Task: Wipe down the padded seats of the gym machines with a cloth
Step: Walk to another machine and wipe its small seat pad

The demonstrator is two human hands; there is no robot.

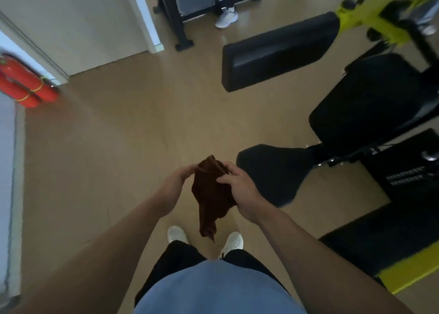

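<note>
A dark brown cloth point(210, 197) hangs in front of my waist, above the floor. My right hand point(240, 190) grips its upper right part with curled fingers. My left hand point(174, 186) touches the cloth's upper left edge; whether those fingers pinch it is hidden. Just right of my hands is a black padded seat point(278, 171) of a gym machine. Behind it rise a black padded backrest point(370, 99) and a long black pad point(278, 52). The cloth is off the seat.
The machine has a yellow-green frame point(370, 12) and a black base with a yellow edge point(403, 275) at right. Red fire extinguishers point(23, 85) stand by the left wall. Another person's shoe point(226, 17) and a black machine frame point(175, 12) are far ahead. Tan floor lies between.
</note>
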